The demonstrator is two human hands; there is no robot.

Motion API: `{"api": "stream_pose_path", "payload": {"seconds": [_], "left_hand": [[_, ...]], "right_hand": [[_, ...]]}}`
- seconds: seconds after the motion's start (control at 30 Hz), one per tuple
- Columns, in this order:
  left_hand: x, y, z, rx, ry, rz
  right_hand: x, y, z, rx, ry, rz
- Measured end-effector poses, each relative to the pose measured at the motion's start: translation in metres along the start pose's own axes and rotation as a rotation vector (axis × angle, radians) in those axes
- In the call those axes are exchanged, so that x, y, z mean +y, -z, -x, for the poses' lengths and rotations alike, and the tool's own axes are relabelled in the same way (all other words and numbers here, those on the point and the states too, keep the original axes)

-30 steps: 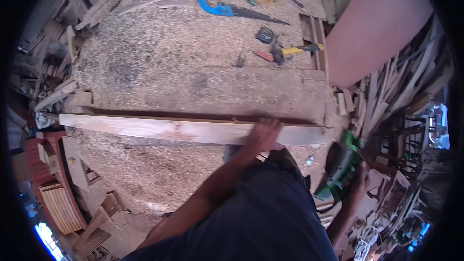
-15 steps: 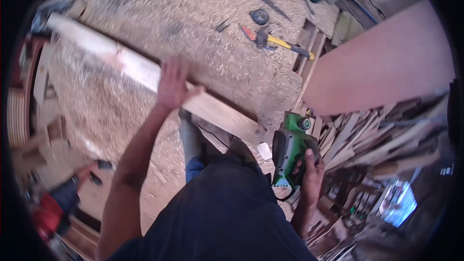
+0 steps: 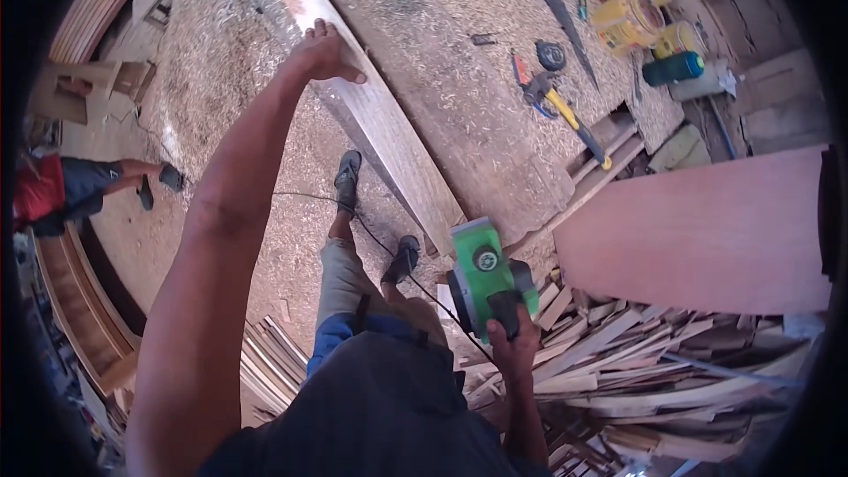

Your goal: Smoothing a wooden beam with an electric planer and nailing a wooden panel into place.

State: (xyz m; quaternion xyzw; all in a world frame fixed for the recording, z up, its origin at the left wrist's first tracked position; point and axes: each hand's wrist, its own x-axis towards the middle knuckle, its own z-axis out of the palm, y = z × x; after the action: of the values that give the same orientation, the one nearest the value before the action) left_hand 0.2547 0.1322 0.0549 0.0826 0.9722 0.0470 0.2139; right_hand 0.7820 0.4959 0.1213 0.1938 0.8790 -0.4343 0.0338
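Note:
A long pale wooden plank runs from the far side down to the lower middle of the shaving-strewn bench. My left hand lies on its farther part, fingers stretched across the wood and thumb apart. My right hand is wrapped round the dark handle of a green electric planer. The planer is at the plank's near end; I cannot tell whether its sole touches the wood. A thin black cord runs past my legs towards the planer.
Right of the plank lie a hammer, a tape measure and a blue-handled saw. Yellow tubs stand at the far right. A big reddish board and scrap wood are nearer. At left is another person.
The view has turned, so the plank now stands steeper. My right hand has brought the planer from beside the plank to its near end. My left hand remains on the wood.

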Motion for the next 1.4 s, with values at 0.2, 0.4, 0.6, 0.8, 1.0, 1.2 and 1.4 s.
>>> {"api": "stream_pose_path", "payload": {"seconds": [0.2, 0.4, 0.6, 0.8, 1.0, 1.2, 1.4], "left_hand": [[0.0, -0.004, 0.008, 0.036, -0.005, 0.008], [0.004, 0.0, 0.008, 0.015, 0.022, -0.005], [0.008, 0.004, 0.013, -0.009, 0.037, -0.009], [0.012, 0.005, 0.015, -0.008, 0.057, 0.001], [0.013, 0.005, 0.017, 0.001, 0.072, 0.016], [0.009, -0.002, 0.019, 0.042, 0.074, 0.074], [0.01, -0.001, 0.014, 0.042, 0.051, 0.084]], "right_hand": [[0.011, -0.009, -0.021, -0.119, 0.017, -0.06], [0.015, -0.012, -0.037, -0.169, 0.041, 0.052], [-0.007, -0.018, -0.056, -0.177, 0.071, 0.026], [-0.033, -0.032, -0.085, -0.179, 0.116, 0.05], [-0.053, -0.047, -0.11, -0.183, 0.151, 0.114], [-0.08, -0.069, -0.145, -0.196, 0.218, 0.092], [-0.119, -0.093, -0.181, -0.107, 0.301, 0.192]]}}
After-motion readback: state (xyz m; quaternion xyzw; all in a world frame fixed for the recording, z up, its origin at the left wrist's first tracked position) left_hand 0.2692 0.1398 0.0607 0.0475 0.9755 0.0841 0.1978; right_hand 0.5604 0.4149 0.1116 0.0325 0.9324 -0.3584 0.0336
